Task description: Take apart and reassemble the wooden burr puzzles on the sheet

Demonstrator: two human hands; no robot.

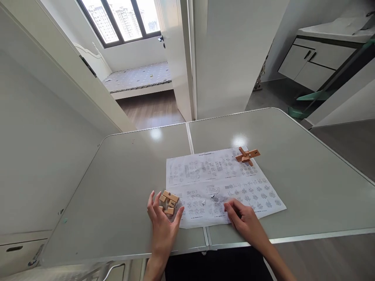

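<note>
A cluster of small wooden puzzle blocks (169,202) lies on the grey table (123,175), just left of a printed instruction sheet (222,183). My left hand (162,224) curls around the near side of the blocks with fingers spread, touching or almost touching them. My right hand (244,220) rests flat on the sheet's near edge, fingers stretched out and holding nothing. An assembled wooden cross-shaped puzzle (247,155) sits on the far right corner of the sheet, well away from both hands.
The table's near edge (293,236) runs right in front of me, with a seam (191,144) down the middle. A white wall (234,54) stands beyond the far edge; a doorway with a bed (137,76) lies far left, cabinets (316,62) far right.
</note>
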